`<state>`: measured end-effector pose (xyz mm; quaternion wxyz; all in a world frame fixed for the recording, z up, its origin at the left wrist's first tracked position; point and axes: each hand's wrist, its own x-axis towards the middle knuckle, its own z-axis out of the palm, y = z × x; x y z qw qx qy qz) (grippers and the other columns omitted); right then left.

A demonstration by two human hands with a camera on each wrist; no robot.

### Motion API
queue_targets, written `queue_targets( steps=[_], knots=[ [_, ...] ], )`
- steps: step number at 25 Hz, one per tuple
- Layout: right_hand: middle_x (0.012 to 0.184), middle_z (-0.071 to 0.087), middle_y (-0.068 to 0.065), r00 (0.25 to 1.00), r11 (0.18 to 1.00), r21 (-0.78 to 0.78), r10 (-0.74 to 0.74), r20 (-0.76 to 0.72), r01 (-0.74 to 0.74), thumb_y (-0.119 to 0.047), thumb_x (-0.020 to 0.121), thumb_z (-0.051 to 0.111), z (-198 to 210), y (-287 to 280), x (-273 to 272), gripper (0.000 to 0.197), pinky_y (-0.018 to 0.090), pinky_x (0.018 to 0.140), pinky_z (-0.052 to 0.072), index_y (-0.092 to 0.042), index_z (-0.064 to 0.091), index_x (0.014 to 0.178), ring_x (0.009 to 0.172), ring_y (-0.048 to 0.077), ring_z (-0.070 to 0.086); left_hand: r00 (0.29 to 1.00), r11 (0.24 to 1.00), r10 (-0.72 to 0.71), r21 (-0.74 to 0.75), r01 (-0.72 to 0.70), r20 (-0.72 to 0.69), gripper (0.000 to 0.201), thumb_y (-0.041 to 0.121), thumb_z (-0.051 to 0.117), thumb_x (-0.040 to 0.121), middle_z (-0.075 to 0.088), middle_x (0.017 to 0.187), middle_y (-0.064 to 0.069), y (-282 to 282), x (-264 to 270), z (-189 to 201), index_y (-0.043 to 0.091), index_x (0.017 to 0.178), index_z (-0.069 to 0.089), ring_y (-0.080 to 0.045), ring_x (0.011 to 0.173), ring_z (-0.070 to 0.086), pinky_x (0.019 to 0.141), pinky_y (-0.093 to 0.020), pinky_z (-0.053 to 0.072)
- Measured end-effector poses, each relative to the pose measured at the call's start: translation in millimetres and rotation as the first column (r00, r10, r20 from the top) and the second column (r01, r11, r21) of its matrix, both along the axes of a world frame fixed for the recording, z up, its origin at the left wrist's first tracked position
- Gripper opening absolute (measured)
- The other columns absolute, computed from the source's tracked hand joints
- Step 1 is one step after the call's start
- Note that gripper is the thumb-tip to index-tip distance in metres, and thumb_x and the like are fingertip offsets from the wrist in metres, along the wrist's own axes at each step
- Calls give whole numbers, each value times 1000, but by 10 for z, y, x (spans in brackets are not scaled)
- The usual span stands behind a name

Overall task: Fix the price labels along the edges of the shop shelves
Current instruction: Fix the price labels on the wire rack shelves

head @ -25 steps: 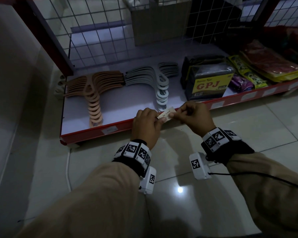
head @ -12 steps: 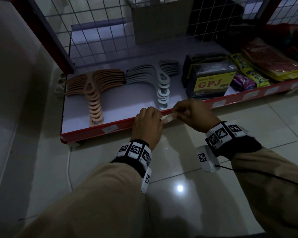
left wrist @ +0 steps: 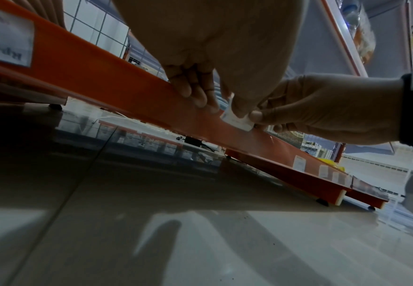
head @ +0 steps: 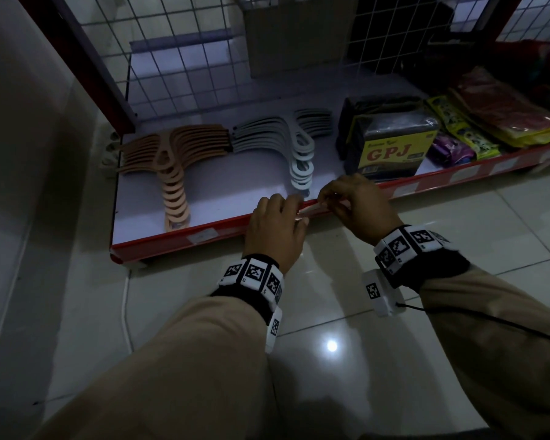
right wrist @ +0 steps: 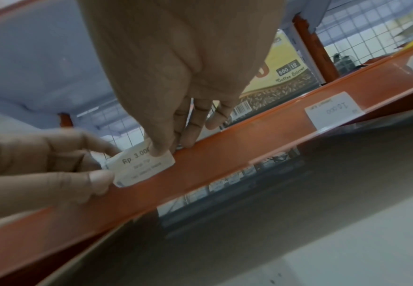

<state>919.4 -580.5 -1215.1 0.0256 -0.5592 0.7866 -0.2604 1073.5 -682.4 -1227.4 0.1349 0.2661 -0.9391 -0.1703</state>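
A small white price label [right wrist: 140,167], printed "Rp. 3.000", lies against the red front edge strip [head: 178,241] of the bottom shelf. My left hand [head: 299,215] pinches its left end between thumb and forefinger. My right hand [head: 328,202] pinches its right end, thumb on the label's face and fingers behind the strip's top lip. In the left wrist view the label [left wrist: 237,120] sits between both thumbs on the strip [left wrist: 97,77]. In the head view only its thin edge [head: 311,208] shows.
Tan hangers [head: 172,160] and grey hangers [head: 299,154] lie fanned on the shelf. A "GPJ" pack [head: 391,147] and bagged goods [head: 505,119] lie to the right. Other labels [right wrist: 333,112] sit along the strip. A wire grid [head: 204,58] backs the shelf. Glossy tiled floor [head: 331,312] lies below.
Both hands have lowered the label from just above the shelf front down onto the red edge strip. It has tipped from face-up to nearly edge-on in the head view.
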Motion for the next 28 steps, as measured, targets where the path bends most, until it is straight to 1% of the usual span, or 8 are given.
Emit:
queue_targets(
  steps=[2,5,11,14,17,20,24,28],
  knots=[
    [93,65,12,1000,1000,11,-2,-10,2,-5,83,65,-7,12,10,15,42,76,45,-11,70,96,88,31,55,998,998,2,-58,2,70,30,32,49,95,52,108,-6,-8,-13,-33,15,119,57,-24,102,44,87,-34,40],
    [94,63,14,998,999,47,15,-62,-12,-12,82,67,-14,46,18,15,43,74,46,-10,69,97,90,34,54,996,998,31,-63,-25,87,26,31,49,96,49,106,-5,-23,-54,-58,16,113,61,-23,100,42,85,-33,39],
    [95,62,18,988,994,105,2,-153,15,-11,86,66,-28,35,53,14,42,72,44,-6,70,97,90,38,53,995,997,33,-75,-27,91,26,31,46,97,51,107,-5,-18,-55,-79,15,114,60,-23,101,43,86,-33,39],
    [94,61,17,987,993,112,-6,-164,25,-13,88,63,-33,60,72,12,40,71,41,-7,68,98,90,36,51,993,995,16,-99,-5,114,22,25,46,98,53,106,-7,-28,-56,-85,14,111,60,-24,100,44,83,-35,42],
    [93,61,17,985,992,122,-13,-171,35,-11,87,63,-30,68,72,11,41,71,41,-7,68,96,90,36,51,995,994,17,-112,-6,99,18,19,51,96,54,103,-9,-35,-62,-80,10,106,63,-26,98,46,80,-35,42],
    [94,61,17,984,989,135,-31,-173,55,-11,87,62,-25,59,83,13,44,72,45,-8,69,98,92,37,52,995,994,14,-113,-3,95,19,15,51,95,55,104,-9,-35,-51,-88,10,109,63,-27,99,46,82,-35,42],
    [94,61,17,983,991,106,-65,-170,83,-9,86,61,-42,67,106,17,44,72,43,-7,65,102,93,37,51,999,998,-18,-68,19,29,28,10,51,95,58,107,-10,-42,14,-62,12,120,60,-28,101,48,84,-36,42],
    [94,61,18,977,994,62,-80,-198,94,-8,83,60,-20,58,175,18,45,73,44,-6,65,101,89,39,52,995,992,-65,-103,72,76,32,7,50,92,57,113,-9,-58,104,17,11,123,58,-27,103,47,86,-36,41]
  ],
)
